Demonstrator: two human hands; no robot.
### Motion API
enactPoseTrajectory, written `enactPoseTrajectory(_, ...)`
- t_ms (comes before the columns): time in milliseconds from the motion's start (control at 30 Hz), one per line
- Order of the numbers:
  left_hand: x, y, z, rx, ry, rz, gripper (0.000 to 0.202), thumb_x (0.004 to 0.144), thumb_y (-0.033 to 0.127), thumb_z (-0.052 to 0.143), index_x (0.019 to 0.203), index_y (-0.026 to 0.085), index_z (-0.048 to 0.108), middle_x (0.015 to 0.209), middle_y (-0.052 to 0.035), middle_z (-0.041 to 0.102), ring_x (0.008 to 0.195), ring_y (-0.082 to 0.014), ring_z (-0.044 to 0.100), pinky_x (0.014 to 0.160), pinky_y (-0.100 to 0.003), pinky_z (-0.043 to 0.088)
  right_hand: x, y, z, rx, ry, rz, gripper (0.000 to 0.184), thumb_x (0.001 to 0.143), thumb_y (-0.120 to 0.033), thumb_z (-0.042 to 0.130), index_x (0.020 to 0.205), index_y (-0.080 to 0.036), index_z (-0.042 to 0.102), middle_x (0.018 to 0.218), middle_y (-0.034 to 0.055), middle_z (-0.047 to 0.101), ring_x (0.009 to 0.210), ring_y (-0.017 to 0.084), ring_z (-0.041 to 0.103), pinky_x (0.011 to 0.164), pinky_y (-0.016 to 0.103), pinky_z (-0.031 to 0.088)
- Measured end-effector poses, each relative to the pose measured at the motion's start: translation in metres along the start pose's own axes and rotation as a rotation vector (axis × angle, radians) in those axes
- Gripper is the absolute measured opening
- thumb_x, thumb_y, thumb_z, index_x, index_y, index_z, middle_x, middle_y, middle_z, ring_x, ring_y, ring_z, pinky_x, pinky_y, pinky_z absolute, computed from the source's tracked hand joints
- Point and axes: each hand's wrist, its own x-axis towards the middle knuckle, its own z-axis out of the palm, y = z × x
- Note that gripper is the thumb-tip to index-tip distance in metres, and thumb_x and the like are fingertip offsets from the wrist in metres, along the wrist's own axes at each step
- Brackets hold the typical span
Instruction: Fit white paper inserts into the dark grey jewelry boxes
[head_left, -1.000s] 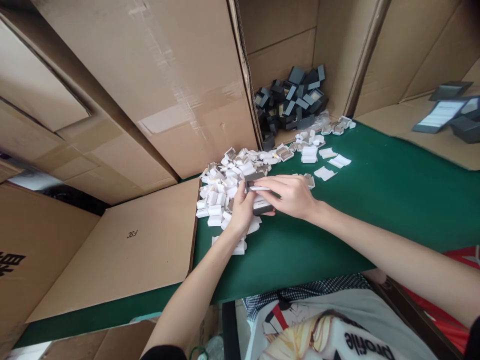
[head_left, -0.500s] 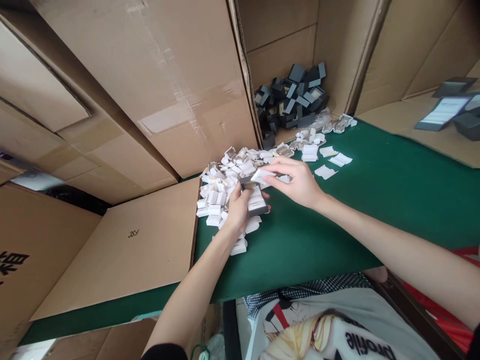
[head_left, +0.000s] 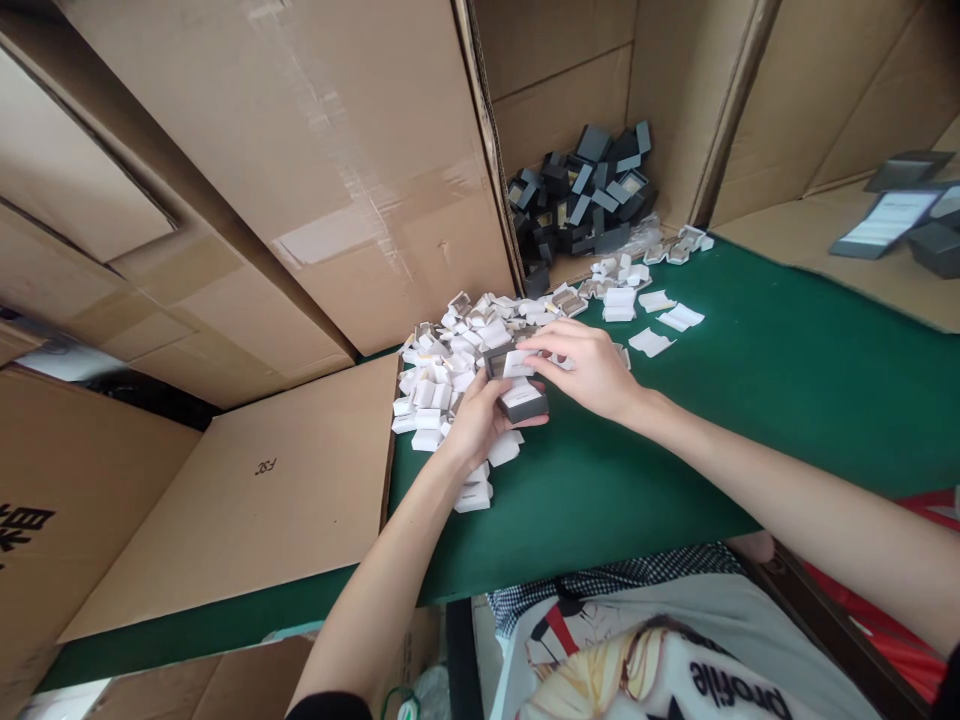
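Note:
A small dark grey box [head_left: 529, 408] with its lid raised rests in my left hand [head_left: 478, 420], thumb on the near side and fingers underneath. White card lies inside its lower half. My right hand [head_left: 592, 365] pinches a folded white card insert [head_left: 517, 363] between thumb and fingers, against the box's raised lid. Just behind and left of the box spreads a heap of white card inserts [head_left: 431, 390]. Several more inserts lie on the green table near my left wrist. The lid's inner side is partly hidden by the insert.
A pile of dark boxes [head_left: 581, 195] lies in an open carton at the back. Loose white inserts [head_left: 681, 318] are scattered on the green table [head_left: 750, 400]. A cardboard flap [head_left: 300, 480] covers the left side. More dark boxes [head_left: 885, 220] sit at far right.
My right hand has brought the white insert down onto the box's raised lid. My left hand has tilted the box, so its dark front shows more.

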Motion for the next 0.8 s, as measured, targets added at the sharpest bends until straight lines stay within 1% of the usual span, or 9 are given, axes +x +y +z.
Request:
enactPoseTrajectory(100,0.0,0.001,-0.001,-0.024,-0.028,-0.016,0.042,0.08,0.016,0.052,0.121,0.018,0.047,0.105,-0.0104,0.067,0.094,-0.0232,0.067,0.081,-0.049,0.058,0.001,-0.002,-0.001,0.027,-0.002,0.044,0.017,0.087,-0.018,0.057,0.098,-0.018,0.07,0.092,0.0061,0.065,0.079,0.017,0.061,0.067,0.031,0.05)
enactPoseTrajectory(233,0.002,0.0,-0.003,-0.039,-0.045,-0.038,0.04,0.077,0.013,0.051,0.116,0.018,0.049,0.111,-0.0099,0.065,0.098,-0.0237,0.066,0.081,-0.05,0.058,0.0,-0.005,-0.001,0.059,0.001,0.024,0.016,0.086,-0.015,0.058,0.098,-0.016,0.069,0.092,0.0057,0.065,0.072,0.015,0.059,0.065,0.03,0.05)
enactPoseTrajectory(367,0.001,-0.001,-0.004,-0.033,-0.066,-0.071,0.034,0.076,0.013,0.052,0.11,0.018,0.052,0.112,-0.0086,0.063,0.097,-0.0233,0.066,0.079,-0.049,0.06,0.001,-0.008,-0.001,0.103,-0.034,0.018,0.013,0.087,-0.016,0.055,0.091,-0.018,0.068,0.09,0.0052,0.066,0.08,0.017,0.061,0.071,0.032,0.05)
enactPoseTrajectory(500,0.0,0.001,-0.002,-0.049,-0.109,-0.102,0.03,0.081,0.022,0.052,0.11,0.018,0.055,0.117,-0.0103,0.062,0.1,-0.0262,0.065,0.075,-0.045,0.061,0.001,-0.01,0.0,0.149,-0.017,0.057,0.013,0.087,-0.015,0.055,0.088,-0.018,0.068,0.088,0.0052,0.065,0.08,0.017,0.061,0.071,0.032,0.05)
enactPoseTrajectory(633,0.0,0.002,-0.001,-0.043,-0.158,-0.132,0.034,0.085,0.031,0.049,0.115,0.016,0.055,0.117,-0.0128,0.063,0.1,-0.028,0.066,0.07,-0.038,0.062,0.0,-0.011,-0.001,0.169,-0.013,0.082,0.013,0.088,-0.017,0.054,0.089,-0.019,0.067,0.088,0.0048,0.063,0.078,0.017,0.06,0.07,0.032,0.05)
enactPoseTrajectory(700,0.0,0.001,0.0,-0.029,-0.157,-0.127,0.036,0.085,0.032,0.05,0.117,0.016,0.053,0.114,-0.013,0.064,0.097,-0.028,0.067,0.067,-0.037,0.062,0.0,-0.011,-0.001,0.134,-0.002,0.068,0.013,0.088,-0.017,0.054,0.088,-0.02,0.067,0.09,0.0054,0.059,0.079,0.017,0.058,0.07,0.033,0.05)
enactPoseTrajectory(800,0.0,-0.001,0.0,-0.007,-0.131,-0.112,0.039,0.085,0.034,0.053,0.12,0.019,0.049,0.108,-0.0122,0.067,0.091,-0.0272,0.069,0.062,-0.036,0.061,-0.001,-0.009,0.0,0.079,0.033,0.035,0.012,0.087,-0.019,0.055,0.086,-0.02,0.067,0.095,0.0069,0.052,0.087,0.019,0.056,0.075,0.035,0.05)
